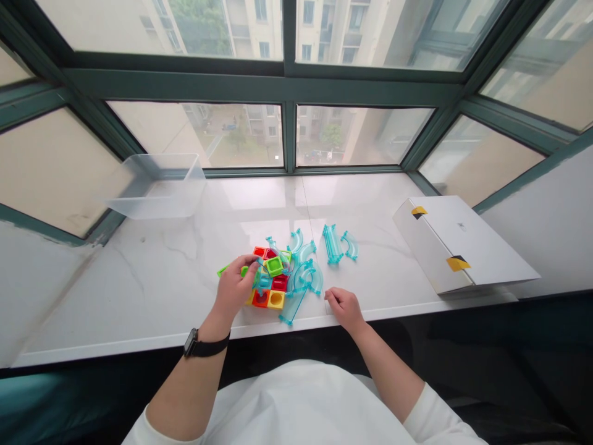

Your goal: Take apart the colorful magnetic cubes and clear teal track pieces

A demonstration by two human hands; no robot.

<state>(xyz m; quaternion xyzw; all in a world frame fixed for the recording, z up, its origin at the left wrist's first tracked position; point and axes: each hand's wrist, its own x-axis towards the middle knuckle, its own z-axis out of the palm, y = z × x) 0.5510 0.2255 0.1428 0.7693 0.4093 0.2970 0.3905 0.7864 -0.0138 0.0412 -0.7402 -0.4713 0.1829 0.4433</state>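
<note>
My left hand [236, 285], with a watch on its wrist, reaches over the left part of a pile of toy pieces, thumb and fingers pinched together. A thin bluish edge shows at the fingertips, too small to name. Under and beside the fingers are red, yellow and blue square blocks [277, 300], with a green block [274, 266] on top. Clear teal track pieces [311, 276], curved and straight, lie against the blocks' right side. My right hand [345, 308] rests loosely closed at the sill's front edge, right of the tracks, with nothing visible in it.
A straight teal track [332, 244] and a curved one [351, 245] lie apart, farther back. A clear plastic bin [160, 207] stands at the back left. On the right is a white box [467, 247] with yellow-and-black tabs. Windows enclose the white sill [152, 290].
</note>
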